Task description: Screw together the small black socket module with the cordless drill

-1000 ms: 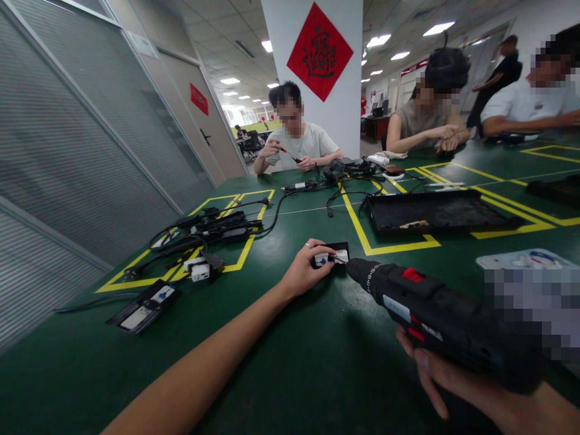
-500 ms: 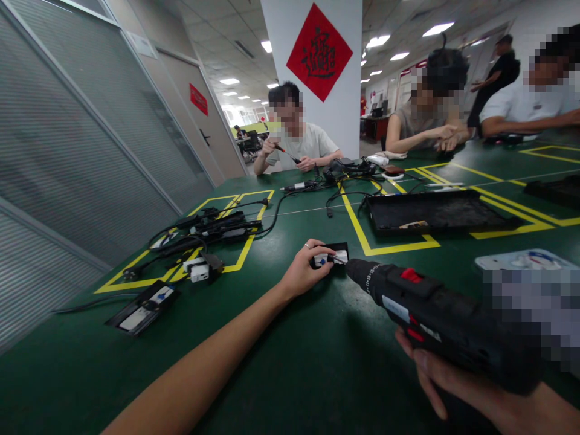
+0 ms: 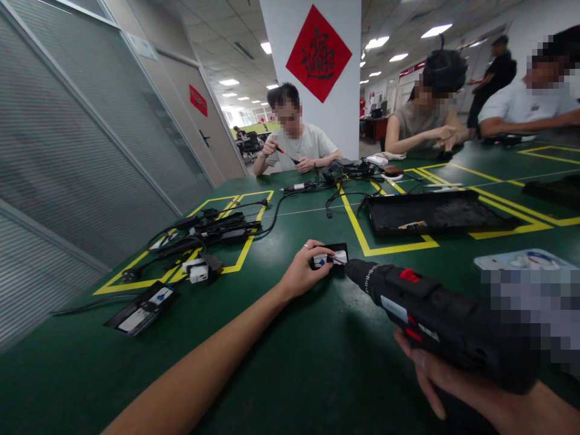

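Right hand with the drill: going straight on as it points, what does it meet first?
Most likely the small black box held by the left hand; the bit of the drill ends over it, though contact is unclear.

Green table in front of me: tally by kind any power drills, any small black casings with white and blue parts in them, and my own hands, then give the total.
Own hands: 2, left hand and right hand
Power drill: 1, in the right hand
Small black casings: 2, held casing at the left hand and loose casing farther left
Total: 5
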`<move>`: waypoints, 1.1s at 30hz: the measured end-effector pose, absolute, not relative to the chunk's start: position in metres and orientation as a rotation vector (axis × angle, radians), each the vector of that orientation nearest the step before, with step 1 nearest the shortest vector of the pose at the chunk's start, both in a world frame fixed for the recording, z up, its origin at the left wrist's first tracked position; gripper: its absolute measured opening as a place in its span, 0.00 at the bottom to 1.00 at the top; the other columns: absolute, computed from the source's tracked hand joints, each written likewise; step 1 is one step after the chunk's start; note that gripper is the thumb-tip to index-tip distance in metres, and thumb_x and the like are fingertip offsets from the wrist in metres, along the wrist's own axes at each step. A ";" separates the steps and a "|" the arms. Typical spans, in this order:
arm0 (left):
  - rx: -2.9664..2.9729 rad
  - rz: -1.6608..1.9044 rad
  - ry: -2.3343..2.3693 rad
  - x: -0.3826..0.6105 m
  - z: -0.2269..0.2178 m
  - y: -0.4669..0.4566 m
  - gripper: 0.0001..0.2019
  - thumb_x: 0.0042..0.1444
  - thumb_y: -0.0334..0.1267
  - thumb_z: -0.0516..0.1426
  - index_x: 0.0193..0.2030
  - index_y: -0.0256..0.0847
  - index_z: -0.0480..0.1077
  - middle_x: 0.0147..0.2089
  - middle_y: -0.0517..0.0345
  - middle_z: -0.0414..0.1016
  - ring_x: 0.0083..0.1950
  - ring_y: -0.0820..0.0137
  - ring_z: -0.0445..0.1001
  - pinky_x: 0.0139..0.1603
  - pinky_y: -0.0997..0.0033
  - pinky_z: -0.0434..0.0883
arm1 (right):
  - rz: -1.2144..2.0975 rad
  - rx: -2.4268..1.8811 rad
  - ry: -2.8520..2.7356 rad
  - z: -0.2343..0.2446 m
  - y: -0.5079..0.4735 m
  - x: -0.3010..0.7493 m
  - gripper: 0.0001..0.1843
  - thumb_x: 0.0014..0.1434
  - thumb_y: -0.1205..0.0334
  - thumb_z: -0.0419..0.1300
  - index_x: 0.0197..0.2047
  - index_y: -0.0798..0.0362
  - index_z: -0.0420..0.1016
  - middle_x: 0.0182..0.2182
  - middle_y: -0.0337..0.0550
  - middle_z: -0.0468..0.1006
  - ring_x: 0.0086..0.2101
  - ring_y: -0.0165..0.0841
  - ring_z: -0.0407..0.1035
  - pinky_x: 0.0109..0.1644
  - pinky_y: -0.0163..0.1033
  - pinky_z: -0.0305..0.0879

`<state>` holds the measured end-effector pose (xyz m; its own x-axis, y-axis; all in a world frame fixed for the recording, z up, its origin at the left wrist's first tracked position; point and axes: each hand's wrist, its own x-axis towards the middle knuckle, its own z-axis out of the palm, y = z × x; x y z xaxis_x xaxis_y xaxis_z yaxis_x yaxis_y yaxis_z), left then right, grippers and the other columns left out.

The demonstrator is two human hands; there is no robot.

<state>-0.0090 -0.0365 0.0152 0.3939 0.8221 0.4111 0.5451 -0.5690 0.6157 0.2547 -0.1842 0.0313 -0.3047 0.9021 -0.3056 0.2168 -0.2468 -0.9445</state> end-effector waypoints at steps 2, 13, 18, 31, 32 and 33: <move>2.276 0.993 1.177 -0.009 0.015 -0.036 0.11 0.54 0.33 0.57 0.44 0.43 0.72 0.49 0.52 0.66 0.54 0.64 0.66 0.57 0.61 0.64 | 1.611 -1.374 -1.444 0.031 -0.184 0.255 0.15 0.55 0.51 0.60 0.41 0.50 0.77 0.13 0.35 0.72 0.30 0.41 0.77 0.51 0.53 0.70; 2.265 0.981 1.168 -0.010 0.017 -0.037 0.11 0.54 0.34 0.57 0.44 0.43 0.72 0.49 0.52 0.65 0.55 0.64 0.65 0.58 0.61 0.63 | 1.683 -1.319 -1.285 0.021 -0.183 0.251 0.14 0.53 0.53 0.61 0.41 0.50 0.77 0.23 0.38 0.79 0.21 0.34 0.73 0.41 0.47 0.75; 2.264 0.992 1.178 -0.010 0.016 -0.037 0.11 0.54 0.34 0.57 0.44 0.42 0.72 0.50 0.51 0.65 0.55 0.64 0.65 0.58 0.60 0.63 | 1.628 -1.363 -1.381 0.026 -0.182 0.256 0.12 0.53 0.54 0.63 0.39 0.51 0.78 0.14 0.34 0.73 0.29 0.39 0.76 0.52 0.50 0.69; 2.284 1.001 1.152 -0.011 0.012 -0.034 0.10 0.54 0.34 0.57 0.44 0.42 0.72 0.49 0.52 0.65 0.54 0.65 0.65 0.57 0.63 0.62 | 1.677 -1.453 -1.449 0.023 -0.180 0.257 0.18 0.57 0.51 0.58 0.45 0.53 0.77 0.14 0.35 0.74 0.25 0.36 0.75 0.55 0.52 0.65; 2.285 1.001 1.150 -0.011 0.012 -0.034 0.10 0.54 0.33 0.57 0.44 0.42 0.72 0.48 0.52 0.65 0.54 0.65 0.65 0.57 0.63 0.62 | 1.689 -1.459 -1.431 0.024 -0.181 0.257 0.19 0.57 0.51 0.58 0.46 0.53 0.76 0.15 0.36 0.74 0.25 0.36 0.75 0.53 0.52 0.66; 2.285 1.002 1.148 -0.011 0.013 -0.034 0.10 0.54 0.33 0.57 0.44 0.42 0.72 0.48 0.52 0.65 0.54 0.65 0.65 0.57 0.63 0.62 | 1.697 -1.448 -1.420 0.025 -0.182 0.257 0.19 0.57 0.51 0.58 0.47 0.53 0.76 0.16 0.36 0.75 0.25 0.36 0.75 0.52 0.51 0.68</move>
<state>-0.0107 -0.0345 0.0126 0.4082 0.8090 0.4229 0.5282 -0.5872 0.6134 0.2567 -0.1820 0.0252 -0.3155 0.8586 -0.4040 0.2463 -0.3371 -0.9087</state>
